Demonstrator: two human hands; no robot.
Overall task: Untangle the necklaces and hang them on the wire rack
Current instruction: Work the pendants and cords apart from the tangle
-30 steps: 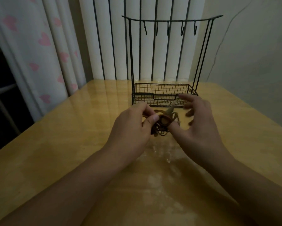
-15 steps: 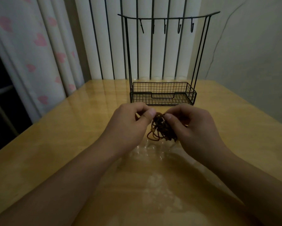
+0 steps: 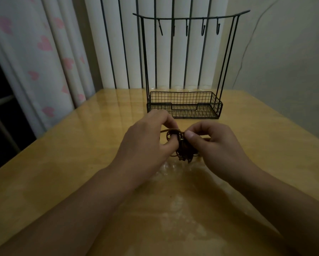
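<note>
A dark brown tangle of necklaces (image 3: 184,147) hangs between my two hands just above the wooden table (image 3: 62,163). My left hand (image 3: 147,145) pinches a cord loop at the tangle's upper left. My right hand (image 3: 217,146) pinches the tangle from the right, thumb on top. Part of the bundle is hidden behind my fingers. The black wire rack (image 3: 184,106) stands behind my hands, with a mesh basket at its base and several bare hooks (image 3: 203,30) along its top bar.
A white curtain with pink hearts (image 3: 44,52) hangs at the left past the table's edge. Pale vertical panels with dark bars (image 3: 118,43) stand behind the rack. A grey wall (image 3: 284,61) runs along the right side.
My right hand, spread open a second ago, has closed on the tangle. Both hands now pinch it, and a cord loop has been drawn up to the left.
</note>
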